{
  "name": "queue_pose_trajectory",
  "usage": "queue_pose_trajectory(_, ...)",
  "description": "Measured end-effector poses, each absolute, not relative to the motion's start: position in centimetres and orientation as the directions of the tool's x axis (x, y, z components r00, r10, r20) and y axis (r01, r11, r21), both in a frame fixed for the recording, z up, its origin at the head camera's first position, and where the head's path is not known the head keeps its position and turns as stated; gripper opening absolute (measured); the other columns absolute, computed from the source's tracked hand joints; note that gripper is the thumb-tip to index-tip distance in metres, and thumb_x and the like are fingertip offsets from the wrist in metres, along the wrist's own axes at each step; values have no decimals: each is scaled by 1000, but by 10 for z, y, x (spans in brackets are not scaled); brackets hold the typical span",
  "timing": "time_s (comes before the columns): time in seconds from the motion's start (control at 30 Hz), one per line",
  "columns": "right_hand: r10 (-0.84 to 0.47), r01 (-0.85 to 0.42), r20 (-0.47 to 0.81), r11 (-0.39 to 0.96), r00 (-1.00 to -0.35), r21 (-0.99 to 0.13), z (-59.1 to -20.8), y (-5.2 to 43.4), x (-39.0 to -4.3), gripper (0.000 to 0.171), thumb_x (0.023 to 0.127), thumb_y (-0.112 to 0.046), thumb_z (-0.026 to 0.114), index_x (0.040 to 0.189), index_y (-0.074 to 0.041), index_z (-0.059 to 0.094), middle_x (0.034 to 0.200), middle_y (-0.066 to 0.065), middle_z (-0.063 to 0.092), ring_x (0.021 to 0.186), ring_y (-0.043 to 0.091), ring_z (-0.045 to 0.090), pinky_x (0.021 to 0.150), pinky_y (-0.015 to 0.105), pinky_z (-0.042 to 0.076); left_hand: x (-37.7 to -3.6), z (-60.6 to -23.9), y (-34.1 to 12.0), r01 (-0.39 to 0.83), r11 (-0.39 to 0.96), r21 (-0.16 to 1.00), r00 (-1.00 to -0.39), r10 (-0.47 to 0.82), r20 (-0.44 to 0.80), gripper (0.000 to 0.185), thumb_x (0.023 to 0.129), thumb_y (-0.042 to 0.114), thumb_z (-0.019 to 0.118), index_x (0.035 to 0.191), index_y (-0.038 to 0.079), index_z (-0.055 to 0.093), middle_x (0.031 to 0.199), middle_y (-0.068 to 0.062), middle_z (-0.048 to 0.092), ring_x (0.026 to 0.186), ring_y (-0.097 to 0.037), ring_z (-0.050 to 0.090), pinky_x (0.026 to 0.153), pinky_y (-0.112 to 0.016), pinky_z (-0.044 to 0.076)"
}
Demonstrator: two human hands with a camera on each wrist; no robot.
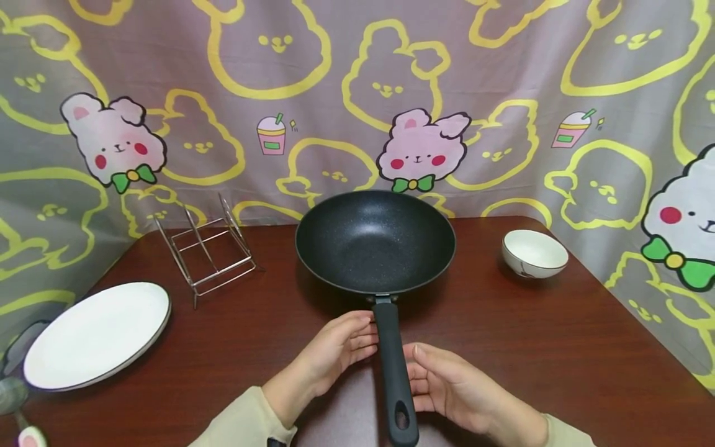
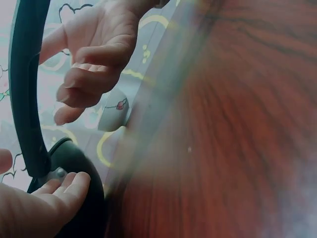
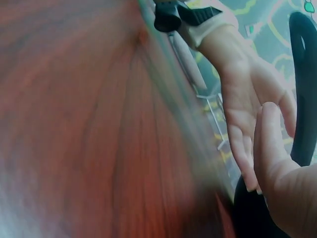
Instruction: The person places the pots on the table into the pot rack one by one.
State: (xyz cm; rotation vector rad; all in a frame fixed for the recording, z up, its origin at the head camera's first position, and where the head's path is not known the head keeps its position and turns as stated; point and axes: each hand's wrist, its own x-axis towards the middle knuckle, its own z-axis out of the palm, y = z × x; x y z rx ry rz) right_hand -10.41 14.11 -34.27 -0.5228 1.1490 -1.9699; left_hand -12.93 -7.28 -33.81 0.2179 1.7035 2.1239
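A black non-stick pan (image 1: 375,241) stands in the middle of the dark wooden table (image 1: 558,347), its long black handle (image 1: 394,366) pointing toward me. My left hand (image 1: 357,338) lies just left of the handle with loosely bent fingers whose tips reach its side. My right hand (image 1: 420,375) lies just right of it, fingers relaxed, gripping nothing. Whether either hand touches the handle is unclear. The left wrist view shows the handle (image 2: 27,89) between my left fingers (image 2: 59,191) and the right hand (image 2: 94,54). In the right wrist view the left hand (image 3: 247,109) faces the handle (image 3: 303,84).
A white plate (image 1: 97,335) lies at the table's left edge, with a spoon (image 1: 13,400) partly visible beside it. A wire rack (image 1: 209,251) stands behind the plate. A small white bowl (image 1: 533,253) sits at the right. A patterned cloth backdrop (image 1: 335,93) closes off the far side.
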Motion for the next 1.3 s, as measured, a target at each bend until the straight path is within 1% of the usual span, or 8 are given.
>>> queue_pose_trajectory(0.17,-784,455,-59,-295,-618,-840,-341,135,-101,31,102,-23,27,122,-11,46,108,4,65,103,19,61,89,35,49,-131,-338,-65,-229,-176,957,-906,397,-144,47,93,25,44,128,-4,33,112,-11,57,97,-15,58,96,-39,43)
queue_pose_trajectory(0.27,-773,473,-73,-308,-630,-825,-340,131,-100,29,101,-22,30,124,-12,45,107,6,65,103,20,62,89,35,49,-133,-338,-62,-228,-190,955,-908,396,-139,43,93,25,45,125,-2,36,106,-8,58,96,-15,58,95,-38,43)
queue_pose_trajectory(0.43,-766,472,-45,-347,-641,-811,-341,124,-100,34,100,-18,33,132,-6,33,102,7,66,98,19,64,89,33,49,-136,-339,-57,-230,-234,945,-909,399,-122,29,93,22,46,114,3,46,90,2,61,86,-11,59,83,-30,46)
queue_pose_trajectory(0.5,-762,462,-21,-371,-647,-806,-341,121,-101,34,100,-17,33,132,-4,30,101,7,66,96,18,65,89,32,49,-137,-339,-55,-230,-253,940,-908,404,-114,26,92,21,46,112,4,48,86,4,61,83,-10,59,79,-28,46)
queue_pose_trajectory(0.67,-735,441,6,-414,-678,-796,-340,115,-102,33,99,-12,35,130,-3,29,99,7,66,93,16,64,88,30,50,-141,-339,-51,-219,-283,934,-917,388,-97,23,91,18,47,108,3,50,90,1,62,83,-9,60,79,-27,46)
queue_pose_trajectory(0.87,-718,454,-7,-432,-696,-779,-338,112,-102,31,97,-9,39,127,-3,34,97,6,66,91,15,65,86,28,50,-144,-340,-48,-208,-328,921,-930,357,-83,23,88,12,51,107,-1,52,93,-3,64,87,-13,63,82,-28,46)
queue_pose_trajectory(1.13,-694,486,-36,-466,-719,-740,-338,109,-101,29,94,-6,42,122,-7,38,95,4,66,89,13,65,86,27,50,-147,-341,-47,-186,-351,918,-936,347,-57,34,86,7,52,114,-13,50,99,-11,66,91,-15,64,83,-28,48)
queue_pose_trajectory(1.3,-678,479,-57,-456,-733,-750,-338,108,-101,31,92,-6,44,123,-8,37,95,3,65,88,11,65,85,25,51,-149,-341,-46,-169,-350,921,-937,347,-40,36,86,4,52,116,-16,50,96,-9,67,89,-13,65,81,-26,50)
